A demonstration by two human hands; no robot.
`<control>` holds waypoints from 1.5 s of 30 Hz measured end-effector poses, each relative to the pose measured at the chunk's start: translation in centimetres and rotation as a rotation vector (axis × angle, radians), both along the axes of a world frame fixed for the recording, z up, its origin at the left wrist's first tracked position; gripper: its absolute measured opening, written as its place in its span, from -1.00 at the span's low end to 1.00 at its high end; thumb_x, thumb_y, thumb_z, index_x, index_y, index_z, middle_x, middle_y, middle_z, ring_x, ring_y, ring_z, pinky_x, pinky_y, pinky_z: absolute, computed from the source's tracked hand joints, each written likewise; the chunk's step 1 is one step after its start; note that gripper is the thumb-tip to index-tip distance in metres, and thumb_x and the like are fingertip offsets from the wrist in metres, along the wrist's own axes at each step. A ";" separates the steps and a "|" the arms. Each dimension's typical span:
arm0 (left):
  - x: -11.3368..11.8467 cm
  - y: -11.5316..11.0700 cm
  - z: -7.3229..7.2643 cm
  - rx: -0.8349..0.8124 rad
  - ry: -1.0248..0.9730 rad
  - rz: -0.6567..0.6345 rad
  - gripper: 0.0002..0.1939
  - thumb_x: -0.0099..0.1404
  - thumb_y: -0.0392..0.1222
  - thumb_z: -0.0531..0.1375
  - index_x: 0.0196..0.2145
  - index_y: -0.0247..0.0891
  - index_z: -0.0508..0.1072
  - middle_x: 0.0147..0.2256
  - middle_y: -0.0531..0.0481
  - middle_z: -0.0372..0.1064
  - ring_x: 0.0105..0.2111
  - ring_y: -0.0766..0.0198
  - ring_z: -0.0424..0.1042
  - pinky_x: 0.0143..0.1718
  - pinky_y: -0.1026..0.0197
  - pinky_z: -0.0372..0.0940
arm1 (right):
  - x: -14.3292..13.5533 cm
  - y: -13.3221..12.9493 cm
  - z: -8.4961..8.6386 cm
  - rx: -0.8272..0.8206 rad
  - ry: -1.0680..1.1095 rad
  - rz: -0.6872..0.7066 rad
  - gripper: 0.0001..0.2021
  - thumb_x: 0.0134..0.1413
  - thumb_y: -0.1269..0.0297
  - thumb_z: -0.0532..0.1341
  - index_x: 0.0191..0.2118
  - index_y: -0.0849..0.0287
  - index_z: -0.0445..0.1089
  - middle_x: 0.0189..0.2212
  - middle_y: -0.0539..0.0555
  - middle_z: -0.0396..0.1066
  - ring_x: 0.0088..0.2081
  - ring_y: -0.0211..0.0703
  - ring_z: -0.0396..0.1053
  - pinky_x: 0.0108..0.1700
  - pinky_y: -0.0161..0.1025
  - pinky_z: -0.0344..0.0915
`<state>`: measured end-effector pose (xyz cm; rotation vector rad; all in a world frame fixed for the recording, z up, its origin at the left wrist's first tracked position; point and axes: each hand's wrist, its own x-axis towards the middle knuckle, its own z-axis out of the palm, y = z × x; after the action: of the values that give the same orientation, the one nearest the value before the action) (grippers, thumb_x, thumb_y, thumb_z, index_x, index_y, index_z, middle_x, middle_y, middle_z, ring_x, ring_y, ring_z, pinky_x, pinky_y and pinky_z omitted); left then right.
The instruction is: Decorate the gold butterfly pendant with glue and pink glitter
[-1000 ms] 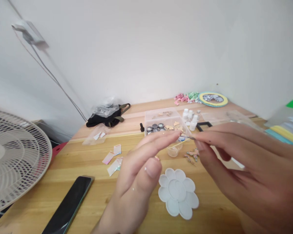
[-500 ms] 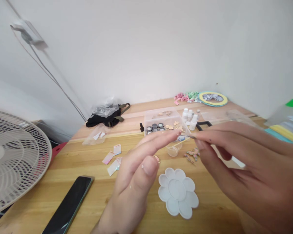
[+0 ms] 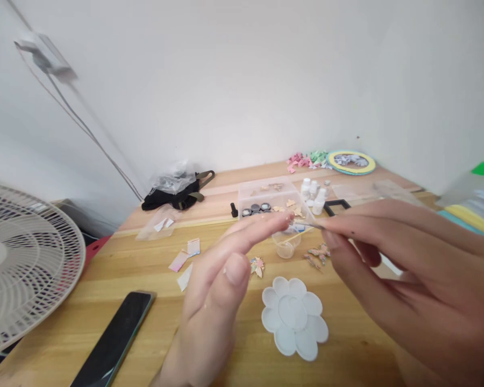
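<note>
My right hand point(image 3: 415, 269) pinches a thin metal tool point(image 3: 308, 224) between thumb and fingertips, its tip pointing left. The tool's tip is at or close to the fingertips of my left hand point(image 3: 221, 290), which is raised with its fingers extended and its thumb apart. Something tiny and pale shows on those fingertips, too small to name. Below the hands lies a white flower-shaped palette point(image 3: 293, 314). A small clear cup point(image 3: 286, 247) with a yellow stick stands behind it. Patterned butterfly pieces point(image 3: 319, 252) lie beside the cup, and another decorated piece point(image 3: 257, 266) lies near my left thumb.
A clear box point(image 3: 266, 188) holds small round pots and wooden pieces. White bottles point(image 3: 318, 201) and a black frame point(image 3: 336, 207) stand behind my right hand. A phone point(image 3: 115, 336), small packets point(image 3: 179, 260), a black bag point(image 3: 173, 196) and a fan point(image 3: 32, 269) are leftward.
My left hand has shifted slightly left, away from my right hand, uncovering more of the decorated piece near its thumb. The right hand still pinches the tool.
</note>
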<state>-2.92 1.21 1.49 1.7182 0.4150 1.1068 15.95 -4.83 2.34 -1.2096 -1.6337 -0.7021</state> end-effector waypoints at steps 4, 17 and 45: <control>0.1 0.1 -0.5 0.031 -0.022 -0.007 -0.45 0.53 0.12 -0.15 0.13 -0.06 0.53 0.18 0.00 0.45 0.29 0.01 0.30 0.40 -0.13 0.08 | -0.2 0.0 0.0 0.002 0.037 0.007 -0.93 0.18 0.45 0.29 -0.29 0.13 0.49 -0.39 -0.09 0.55 -0.42 -0.31 0.45 -0.44 -0.25 0.24; 0.7 0.0 -1.0 0.140 -0.037 0.038 -0.48 0.54 0.09 -0.13 0.16 -0.03 0.50 0.20 0.01 0.43 0.30 0.05 0.28 0.40 -0.08 0.09 | -0.1 0.0 0.1 -0.064 0.009 -0.012 -0.92 0.23 0.43 0.25 -0.24 0.16 0.51 -0.32 -0.04 0.58 -0.37 -0.31 0.46 -0.38 -0.27 0.28; 0.5 0.4 -0.5 0.429 0.096 0.159 -0.58 0.54 -0.16 -0.06 0.12 -0.07 0.53 0.19 0.10 0.42 0.25 0.22 0.31 0.38 0.14 0.09 | 0.2 -0.2 0.2 -0.180 -0.066 -0.004 -0.88 0.28 0.41 0.18 -0.29 0.13 0.43 -0.42 -0.04 0.51 -0.48 -0.25 0.39 -0.45 -0.21 0.20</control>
<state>-2.44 1.59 0.99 2.1491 0.3993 1.3002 16.20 -5.06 2.57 -1.3300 -1.7801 -0.6136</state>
